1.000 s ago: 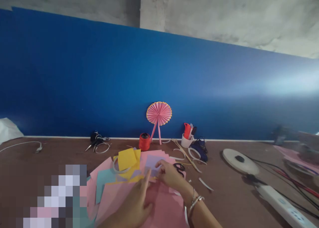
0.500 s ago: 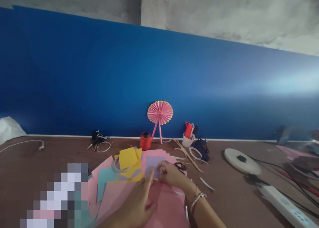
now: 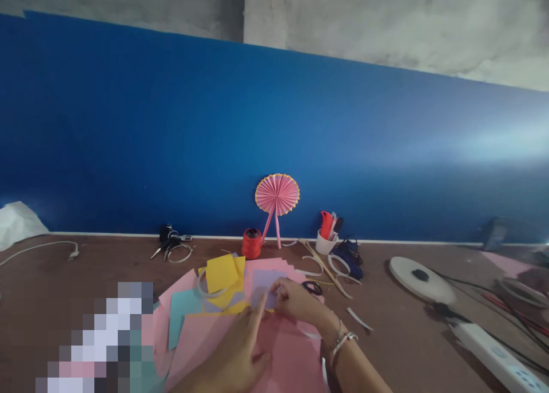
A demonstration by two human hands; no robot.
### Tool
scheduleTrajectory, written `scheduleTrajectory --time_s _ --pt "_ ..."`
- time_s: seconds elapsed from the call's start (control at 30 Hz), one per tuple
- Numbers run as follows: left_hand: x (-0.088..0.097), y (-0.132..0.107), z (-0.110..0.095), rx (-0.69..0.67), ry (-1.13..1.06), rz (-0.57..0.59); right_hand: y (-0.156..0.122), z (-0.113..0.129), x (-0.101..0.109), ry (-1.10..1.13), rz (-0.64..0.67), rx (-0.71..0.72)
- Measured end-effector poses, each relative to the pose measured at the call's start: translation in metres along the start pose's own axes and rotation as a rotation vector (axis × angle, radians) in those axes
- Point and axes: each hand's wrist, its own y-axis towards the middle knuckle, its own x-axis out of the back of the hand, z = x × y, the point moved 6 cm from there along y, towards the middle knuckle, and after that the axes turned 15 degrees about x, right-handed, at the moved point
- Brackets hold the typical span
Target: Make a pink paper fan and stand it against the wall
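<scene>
My left hand (image 3: 244,338) lies over a large pink paper sheet (image 3: 206,341), its index finger stretched out and its tip on a purple paper (image 3: 261,281). Close by on the right, my right hand (image 3: 294,301) is curled, thumb and fingers drawn together at the purple paper's right side. What the right fingertips hold, if anything, is hidden. A yellow strip (image 3: 238,308) shows along the pink sheet's far edge. Black-handled scissors (image 3: 313,288) lie just beyond the right hand. Yellow papers (image 3: 222,273), a roll of tape (image 3: 201,287) and a blue-green sheet (image 3: 182,310) sit to the left.
A pleated pink paper fan (image 3: 277,194) leans against the blue partition (image 3: 171,124). Along it stand a red spool (image 3: 251,244) and a white cup (image 3: 325,244) of pens. Keys (image 3: 169,244) lie left. At right are a round white device (image 3: 420,281) and a power strip (image 3: 500,356).
The whole view has shifted slightly. Both hands keep almost the same pose and place on the papers.
</scene>
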Motion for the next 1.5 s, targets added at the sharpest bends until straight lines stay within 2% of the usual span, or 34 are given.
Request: scheduleTrajectory --time_s 0.2,0.33,0.43,0.53,0.7,0.83,1.07,1.17,1.23,1.3,1.4,1.5 --pt "0.002 0.003 0.001 -0.05 -0.058 -0.059 0.0 0.004 0.008 0.121 -0.071 0.05" --pt "0.0 0.002 0.003 -0.051 -0.093 -0.043 -0.001 0.01 0.014 0.225 -0.132 0.041" --pt "0.003 0.003 0.003 -0.047 -0.262 -0.057 -0.002 0.018 0.009 0.298 -0.113 0.001" --pt "0.012 0.006 0.003 -0.056 -0.469 -0.142 -0.003 0.03 -0.001 0.327 -0.085 0.003" --pt "0.025 0.009 0.01 -0.004 -0.555 -0.332 -0.002 0.049 -0.01 0.175 -0.1 0.088" --pt "0.031 0.008 0.013 0.012 -0.549 -0.398 -0.004 0.066 -0.012 -0.012 -0.12 0.139" --pt "0.032 0.0 0.0 0.14 -0.535 -0.397 -0.011 0.083 -0.017 -0.193 -0.127 0.204" --pt "0.032 -0.001 -0.004 0.131 -0.556 -0.378 -0.012 0.088 -0.02 -0.213 -0.1 0.268" --pt "0.033 0.0 -0.001 0.123 -0.571 -0.396 -0.011 0.087 -0.02 -0.18 -0.106 0.265" --pt "0.035 0.001 0.002 0.1 -0.568 -0.418 -0.008 0.08 -0.017 -0.096 -0.181 0.204" --pt "0.035 0.003 0.006 0.075 -0.572 -0.424 -0.004 0.065 -0.015 0.165 -0.294 0.071" --pt "0.033 0.005 0.006 0.043 -0.577 -0.374 -0.002 0.056 -0.018 0.369 -0.334 -0.005"
